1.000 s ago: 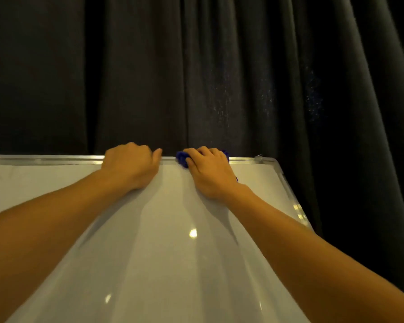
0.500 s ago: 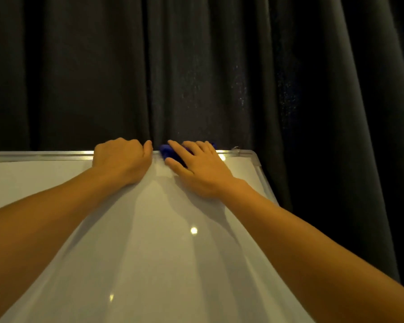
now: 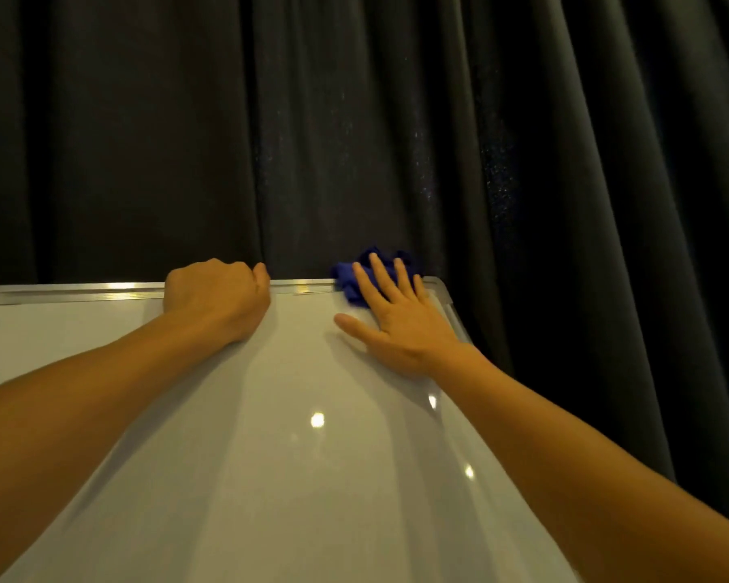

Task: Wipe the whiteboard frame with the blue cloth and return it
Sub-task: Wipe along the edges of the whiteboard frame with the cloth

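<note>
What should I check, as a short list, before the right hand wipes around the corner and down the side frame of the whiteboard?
1. Cloth under the hand: ok. The right hand lies flat, fingers spread, on the blue cloth.
2. Cloth on the frame: ok. It sits over the top frame beside the right corner.
3. Board steadied: ok. The left hand is closed over the top edge.
4. Side frame reachable: ok. The right side frame shows just past the fingers, with nothing on it.
5. Curtain clear of the corner: cannot tell. The dark curtain hangs close behind.
6. Dirt left on the frame: cannot tell, the light is too dim.
</note>
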Demonstrator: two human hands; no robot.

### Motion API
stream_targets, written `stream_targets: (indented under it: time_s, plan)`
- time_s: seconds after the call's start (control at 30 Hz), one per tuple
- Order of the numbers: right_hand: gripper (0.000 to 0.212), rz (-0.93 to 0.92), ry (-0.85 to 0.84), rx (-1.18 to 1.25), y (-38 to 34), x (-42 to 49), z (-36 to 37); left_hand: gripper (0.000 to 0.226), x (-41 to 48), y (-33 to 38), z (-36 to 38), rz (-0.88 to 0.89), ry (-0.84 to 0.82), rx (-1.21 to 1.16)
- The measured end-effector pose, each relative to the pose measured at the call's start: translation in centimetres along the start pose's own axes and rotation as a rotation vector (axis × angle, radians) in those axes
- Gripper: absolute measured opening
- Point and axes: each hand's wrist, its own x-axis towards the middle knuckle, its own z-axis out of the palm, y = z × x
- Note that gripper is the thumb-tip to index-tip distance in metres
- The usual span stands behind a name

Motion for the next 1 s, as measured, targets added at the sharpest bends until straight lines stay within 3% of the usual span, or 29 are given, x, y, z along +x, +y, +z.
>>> stream_targets:
  time_s: [0.07, 0.23, 0.37, 0.5, 0.73, 0.83, 0.9, 0.97, 1.0]
  plan:
    - [0.096, 0.074, -0.02, 0.062, -0.7, 0.0, 0.2, 0.058, -0.1, 0.2, 0.2, 0.009, 0.025, -0.02]
    - [0.086, -0.158, -0.025, 0.073, -5.2, 1.0, 1.4, 0.057, 0.2, 0.2, 0.5, -0.016, 0.007, 0.02]
    - [0.087, 0.054, -0.027, -0.031, -0.4, -0.8, -0.3, 0.061, 0.1, -0.8, 0.9, 0.056, 0.067, -0.016]
    - [0.097, 0.103, -0.027, 0.1, -0.2, -2.4, 0.1, 0.052, 0.9, -0.4, 0.8, 0.054, 0.021, -0.007]
    - [0.046, 0.04, 0.091, 0.188, -0.8, 2.9, -1.7, 0.044, 2.4, 4.3, -0.7, 0.184, -0.076, -0.044]
    - [0.037, 0.082, 0.088, 0.339, -1.0, 5.1, -3.5, 0.046, 1.9, 4.8, -0.5, 0.199, -0.082, -0.017]
    - [0.035, 0.194, 0.233, 0.53, -0.5, 6.1, -5.4, 0.05, 1.6, 4.5, -0.4, 0.231, -0.058, -0.014]
    - [0.033, 0.28, 0.57, 0.684, 0.7, 6.2, -7.9, 0.052, 1.4, 4.4, -0.5, 0.257, -0.026, -0.049]
    - [0.032, 0.286, 0.762, 0.637, 1.5, 5.6, -9.2, 0.052, 1.3, 4.5, -0.4, 0.265, -0.008, -0.063]
